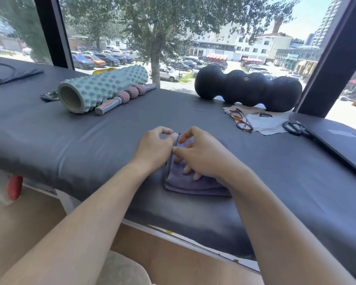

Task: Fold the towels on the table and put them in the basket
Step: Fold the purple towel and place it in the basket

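The left hand [152, 150] is seen with thumb and fingertips curled onto the raised left edge of a small, folded purple-grey terry towel [190, 183], which appears to be pinched there. The right hand [201, 156] is laid over the top of the same towel, its fingers bent down and pressed into the cloth, while thumb and forefinger seem to meet the same edge; a true grip cannot be told from a mere press. The towel is found lying in several layers near the front edge of the dark grey padded table [90, 140], just before the person. The folding step is judged to be nearly finished, the edges being squared. No basket is shown, so the next move would call for the bundle to be lifted flat, with its layers kept together, and carried out of view. Farther off, a pale green knobbed foam roller [103, 89] and a pink-beaded massage stick [125, 96] are set to the left, a black lobed roller [249, 88] by the window, and tortoiseshell spectacles [240, 120] beside it.
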{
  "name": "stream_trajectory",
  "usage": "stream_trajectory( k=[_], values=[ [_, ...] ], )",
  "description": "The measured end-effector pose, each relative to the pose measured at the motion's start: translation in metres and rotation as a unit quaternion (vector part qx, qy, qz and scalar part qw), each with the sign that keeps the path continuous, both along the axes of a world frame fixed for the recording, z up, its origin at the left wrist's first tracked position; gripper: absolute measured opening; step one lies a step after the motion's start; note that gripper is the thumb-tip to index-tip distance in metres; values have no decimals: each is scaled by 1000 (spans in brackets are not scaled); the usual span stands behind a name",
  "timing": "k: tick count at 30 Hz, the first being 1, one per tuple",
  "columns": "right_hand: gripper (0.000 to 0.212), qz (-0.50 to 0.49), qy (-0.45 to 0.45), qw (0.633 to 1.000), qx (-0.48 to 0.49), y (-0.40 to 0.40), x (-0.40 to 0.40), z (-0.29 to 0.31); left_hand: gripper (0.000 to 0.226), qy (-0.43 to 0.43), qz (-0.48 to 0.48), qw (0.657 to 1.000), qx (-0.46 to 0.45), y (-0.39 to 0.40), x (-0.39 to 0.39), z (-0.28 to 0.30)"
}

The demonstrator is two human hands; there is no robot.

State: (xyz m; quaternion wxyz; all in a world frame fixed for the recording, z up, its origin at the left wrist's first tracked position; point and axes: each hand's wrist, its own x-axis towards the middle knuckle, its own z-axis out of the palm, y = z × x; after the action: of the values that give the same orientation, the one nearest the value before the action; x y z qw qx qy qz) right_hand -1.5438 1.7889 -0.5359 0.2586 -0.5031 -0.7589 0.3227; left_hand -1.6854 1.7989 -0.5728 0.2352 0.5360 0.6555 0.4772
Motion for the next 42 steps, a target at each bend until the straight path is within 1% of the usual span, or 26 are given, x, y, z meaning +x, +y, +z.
stream_trajectory(
  k=[1, 2, 3, 5, 6, 8, 10, 13, 15, 17, 19, 21, 23, 24, 25, 27, 29, 30, 32, 33, 34, 35, 36, 38, 40, 42],
  values=[
    [13, -3, 29, 999, -24, 0, 3, 4, 23, -12, 0, 1000, -3, 1, -1, -1],
    [7, -15, 51, 998, -26, 1, 8, 8, 26, -19, -8, 1000, -7, 2, -2, -2],
    [5, -32, 52, 998, 1, 4, 14, 12, 29, -19, -17, 1000, -12, 2, -2, -3],
    [5, -73, -13, 992, 107, 12, 28, 13, 35, -3, -29, 999, -20, 3, -3, -6],
    [6, -85, -51, 985, 140, 15, 33, 13, 36, 4, -30, 999, -22, 4, -3, -6],
    [19, -62, -109, 982, 142, 15, 38, 9, 37, 11, -32, 999, -26, 4, -3, -5],
    [39, -19, -173, 977, 127, 12, 38, 1, 41, 21, -37, 999, -32, 3, -2, -4],
    [72, 53, -280, 952, 110, 9, 36, -13, 45, 51, -37, 997, -39, 1, -1, -2],
    [90, 84, -320, 940, 80, 7, 37, -18, 46, 65, -33, 997, -36, 0, 2, -2],
    [98, 101, -331, 935, 83, 6, 40, -23, 50, 96, -43, 994, -14, -1, 5, -4],
    [103, 102, -341, 928, 110, 5, 40, -30, 52, 147, -70, 986, 25, -5, 11, -6],
    [108, 96, -347, 924, 127, 6, 39, -35, 55, 236, -90, 967, 26, -9, 17, -6],
    [107, 96, -340, 927, 127, 6, 39, -37, 51, 328, -89, 940, -17, -12, 20, -4],
    [106, 97, -331, 931, 122, 5, 40, -35, 48, 358, -86, 929, -42, -12, 21, -5],
    [105, 97, -318, 936, 111, 4, 42, -32, 46, 374, -85, 921, -65, -12, 21, -5],
    [102, 99, -289, 948, 85, 2, 48, -22, 48, 377, -96, 916, -103, -12, 19, -5],
    [94, 79, -263, 958, 78, 2, 56, -14, 51, 374, -107, 914, -117, -11, 17, -6],
    [90, 43, -245, 965, 79, 5, 63, -12, 51, 371, -108, 915, -116, -11, 17, -7],
    [81, -70, -218, 970, 80, 11, 79, -5, 51, 363, -104, 920, -105, -13, 17, -9],
    [75, -122, -227, 963, 75, 13, 86, -1, 50, 357, -102, 923, -100, -14, 17, -9],
    [72, -151, -247, 955, 62, 14, 92, 3, 50, 353, -100, 925, -98, -14, 17, -10],
    [73, -153, -266, 951, 35, 14, 96, 5, 52, 354, -98, 925, -96, -14, 18, -10],
    [76, -133, -276, 952, 1, 12, 98, 6, 53, 355, -93, 925, -96, -13, 18, -11],
    [72, -88, -275, 956, -50, 5, 94, 5, 56, 364, -82, 923, -95, -12, 18, -13],
    [63, -74, -247, 964, -71, 1, 91, 4, 56, 386, -64, 917, -83, -13, 20, -12],
    [53, -80, -196, 974, -81, 3, 92, 6, 59, 394, -43, 916, -68, -20, 25, -5]
  ],
)
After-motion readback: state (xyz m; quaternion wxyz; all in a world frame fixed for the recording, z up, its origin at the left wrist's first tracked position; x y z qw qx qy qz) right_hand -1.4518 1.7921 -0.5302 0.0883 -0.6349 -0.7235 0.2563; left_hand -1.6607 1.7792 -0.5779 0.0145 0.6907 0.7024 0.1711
